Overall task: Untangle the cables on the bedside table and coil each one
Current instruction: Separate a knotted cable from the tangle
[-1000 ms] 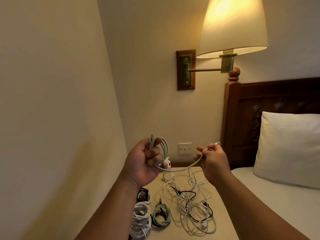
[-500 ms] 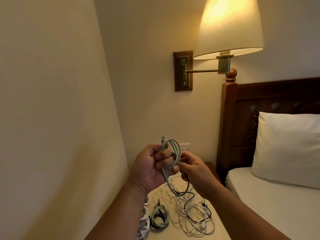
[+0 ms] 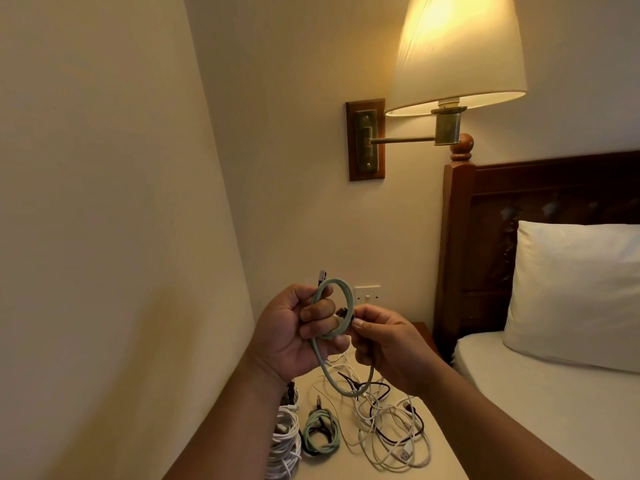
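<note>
While the left hand grips the pale green cable with its fingers curled through a couple of finished loops, the right hand pinches the same cable between thumb and fingertips just beside that coil. Both hands are raised above the counter. One connector sticks up above the left hand. A single slack bight of the cable hangs down between the hands, and its lowest part dips close over the tangle of white and black cables lying on the counter.

This looks like the coiling step for one cable already freed from the pile. Nearer the counter's left edge sit a coiled green cable and a coiled white cable, so part of the job seems done, while the tangle on the counter is not yet sorted.

Next, the hanging bight probably needs to be brought up and laid onto the loops in the left hand, with the right hand feeding it in at a matching loop size. Care is called for so the slack does not snag the tangle below. I cannot tell where the cable's second connector is. The end would then want tucking or wrapping before the coil is set down beside the others.
</note>
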